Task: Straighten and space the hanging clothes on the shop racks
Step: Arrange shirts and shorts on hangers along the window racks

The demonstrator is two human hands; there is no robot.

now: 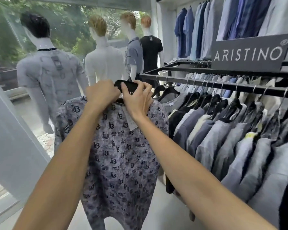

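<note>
A grey patterned T-shirt (pixel 121 156) with dark logo prints hangs on a black hanger (pixel 125 84) at the left end of the black rack rail (pixel 223 85). My left hand (pixel 101 93) grips the shirt's collar at the hanger's left side. My right hand (pixel 137 98) holds the hanger from the right, fingers curled over its black top. A white price tag (pixel 130 118) dangles below the collar. To the right, several grey, navy and cream shirts (pixel 239 138) hang packed close together on the same rail.
Several mannequins (pixel 50 67) stand by the glass window (pixel 10 100) at the left. A dark ARISTINO sign (pixel 249 53) sits on the rack's top. More blue shirts (pixel 198 30) hang on the wall rail at the back right.
</note>
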